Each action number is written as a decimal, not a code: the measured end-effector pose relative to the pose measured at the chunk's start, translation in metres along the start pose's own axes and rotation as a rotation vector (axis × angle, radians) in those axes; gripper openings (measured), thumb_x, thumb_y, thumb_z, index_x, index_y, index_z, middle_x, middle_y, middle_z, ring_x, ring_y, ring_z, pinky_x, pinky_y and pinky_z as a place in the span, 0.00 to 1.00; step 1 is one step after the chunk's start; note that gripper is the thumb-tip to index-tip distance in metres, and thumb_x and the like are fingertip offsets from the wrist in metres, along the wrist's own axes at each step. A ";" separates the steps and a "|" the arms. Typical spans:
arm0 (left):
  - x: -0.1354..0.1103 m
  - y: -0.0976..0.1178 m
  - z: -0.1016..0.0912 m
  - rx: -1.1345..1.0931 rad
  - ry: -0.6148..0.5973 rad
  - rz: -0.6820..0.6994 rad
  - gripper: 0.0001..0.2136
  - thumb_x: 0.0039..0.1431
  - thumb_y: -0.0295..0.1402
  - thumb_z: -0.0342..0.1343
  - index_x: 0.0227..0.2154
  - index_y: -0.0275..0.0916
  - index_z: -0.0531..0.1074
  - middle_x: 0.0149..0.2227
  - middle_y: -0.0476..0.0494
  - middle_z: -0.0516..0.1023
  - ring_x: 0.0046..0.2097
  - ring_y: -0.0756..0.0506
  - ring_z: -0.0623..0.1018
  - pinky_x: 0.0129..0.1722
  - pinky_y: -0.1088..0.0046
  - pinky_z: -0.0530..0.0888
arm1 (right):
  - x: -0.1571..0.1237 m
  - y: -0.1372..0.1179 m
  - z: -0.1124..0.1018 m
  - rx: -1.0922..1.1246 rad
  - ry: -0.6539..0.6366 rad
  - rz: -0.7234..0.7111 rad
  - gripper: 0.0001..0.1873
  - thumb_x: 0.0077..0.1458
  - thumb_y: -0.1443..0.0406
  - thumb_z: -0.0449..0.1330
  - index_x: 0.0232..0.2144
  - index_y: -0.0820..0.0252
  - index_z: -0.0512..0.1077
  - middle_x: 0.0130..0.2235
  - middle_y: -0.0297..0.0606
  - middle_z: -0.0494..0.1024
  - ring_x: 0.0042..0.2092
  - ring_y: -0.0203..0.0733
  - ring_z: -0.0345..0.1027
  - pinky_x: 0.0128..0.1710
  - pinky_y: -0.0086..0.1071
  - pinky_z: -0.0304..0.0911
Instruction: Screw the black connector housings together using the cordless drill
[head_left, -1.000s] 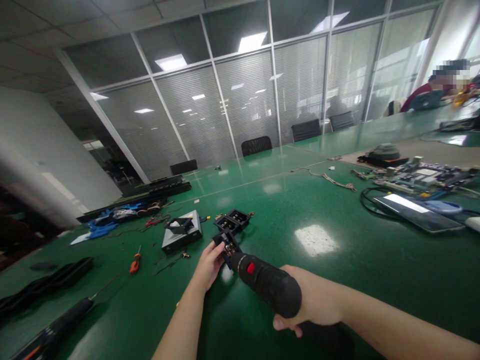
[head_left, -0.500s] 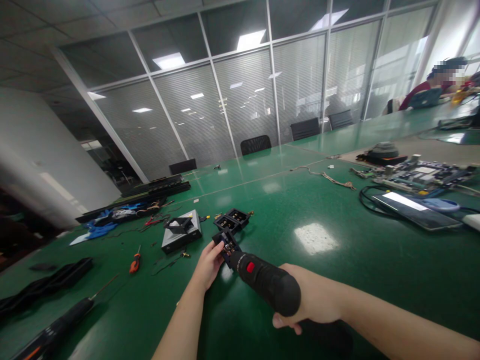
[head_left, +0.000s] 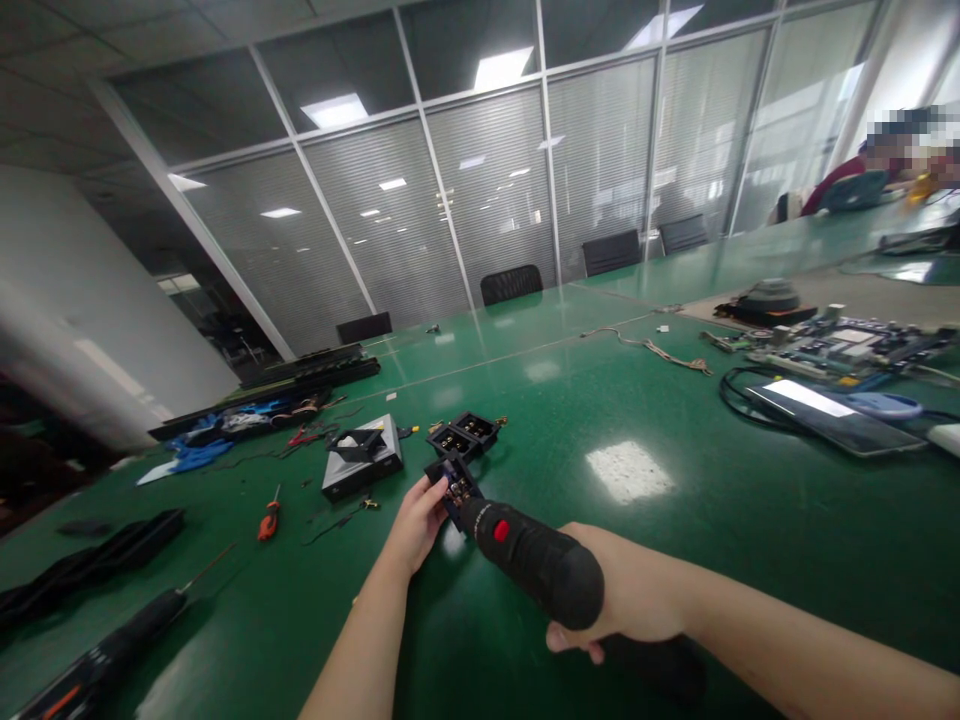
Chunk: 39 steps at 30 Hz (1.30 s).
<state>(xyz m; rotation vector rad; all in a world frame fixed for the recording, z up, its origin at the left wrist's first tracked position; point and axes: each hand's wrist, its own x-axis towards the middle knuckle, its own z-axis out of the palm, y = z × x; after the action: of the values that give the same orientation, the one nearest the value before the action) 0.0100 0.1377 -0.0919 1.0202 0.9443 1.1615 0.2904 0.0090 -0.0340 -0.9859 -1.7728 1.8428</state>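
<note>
My right hand (head_left: 607, 590) is wrapped round the handle of a black cordless screwdriver (head_left: 532, 560) with a red button on top. Its nose points away from me into a small black housing (head_left: 466, 482) with metal parts inside; the very tip is hidden. Fingers of my left hand (head_left: 420, 520) are closed on the near left side of that housing, thumb over its edge. Just beyond it, touching or nearly so, lies a pair of open black square housings (head_left: 461, 435) with brass-coloured contacts.
To the left lie a grey box (head_left: 364, 460), an orange screwdriver (head_left: 268, 515), a long black power tool (head_left: 112, 650) and a black tray-like part (head_left: 90, 565). At right are a phone-like device (head_left: 832, 420) and a circuit board (head_left: 847, 345). A person (head_left: 847, 185) sits at the far right.
The view has shifted very slightly. Both hands, the housing and the cordless screwdriver stay in almost the same place.
</note>
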 end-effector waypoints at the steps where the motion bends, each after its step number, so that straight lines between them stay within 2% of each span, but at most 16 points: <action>1: 0.000 0.000 0.000 -0.001 -0.001 -0.001 0.19 0.51 0.40 0.77 0.43 0.36 0.83 0.38 0.40 0.86 0.40 0.42 0.83 0.46 0.67 0.77 | 0.000 0.000 0.000 0.001 -0.001 0.004 0.19 0.46 0.60 0.77 0.23 0.62 0.70 0.22 0.32 0.75 0.23 0.34 0.70 0.23 0.24 0.65; 9: 0.001 0.001 0.001 -0.005 0.010 -0.016 0.22 0.49 0.41 0.78 0.45 0.36 0.84 0.40 0.40 0.86 0.40 0.42 0.83 0.46 0.67 0.76 | 0.000 0.000 -0.002 -0.013 -0.001 -0.020 0.17 0.47 0.61 0.77 0.25 0.62 0.72 0.23 0.32 0.76 0.24 0.34 0.71 0.23 0.23 0.64; 21: 0.001 0.002 0.002 -0.015 0.013 -0.022 0.22 0.48 0.40 0.78 0.44 0.36 0.84 0.39 0.40 0.86 0.39 0.43 0.83 0.43 0.69 0.76 | -0.002 -0.005 -0.001 -0.011 0.001 0.025 0.18 0.46 0.61 0.76 0.24 0.62 0.71 0.23 0.32 0.75 0.24 0.35 0.71 0.24 0.25 0.66; 26: 0.002 0.000 0.001 -0.015 0.019 -0.020 0.23 0.46 0.41 0.79 0.43 0.36 0.84 0.38 0.41 0.86 0.39 0.43 0.83 0.43 0.69 0.76 | 0.000 -0.002 -0.001 0.001 -0.002 -0.001 0.19 0.45 0.60 0.77 0.23 0.62 0.70 0.22 0.32 0.75 0.23 0.35 0.70 0.23 0.25 0.65; 39: 0.003 0.000 0.002 -0.012 0.012 -0.009 0.22 0.49 0.40 0.78 0.45 0.36 0.83 0.40 0.40 0.87 0.40 0.43 0.83 0.44 0.68 0.77 | -0.002 -0.002 -0.004 -0.034 -0.015 -0.029 0.18 0.48 0.59 0.76 0.26 0.62 0.72 0.24 0.33 0.77 0.24 0.36 0.71 0.27 0.27 0.67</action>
<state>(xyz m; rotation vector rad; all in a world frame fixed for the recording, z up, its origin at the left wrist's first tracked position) 0.0122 0.1402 -0.0915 0.9995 0.9488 1.1658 0.2943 0.0110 -0.0316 -0.9565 -1.8230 1.8130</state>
